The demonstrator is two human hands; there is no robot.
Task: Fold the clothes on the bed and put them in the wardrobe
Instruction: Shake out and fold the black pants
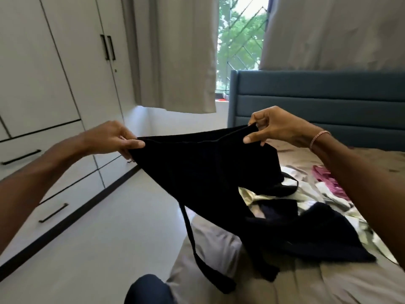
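Holding: left hand [109, 139] and right hand [278, 130] both pinch the top edge of the black strapped cloth garment [208, 172], aloft over the beige bed [339, 281].
Dangling strap [190, 233]: likely to snag, skewing the fold.

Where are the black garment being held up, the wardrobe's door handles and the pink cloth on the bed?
black garment [203, 163]: head view, middle of the stretched fabric.
door handles [111, 48]: head view, on the right-hand bar of the pair.
pink cloth [324, 175]: head view, centre of its crumpled folds.
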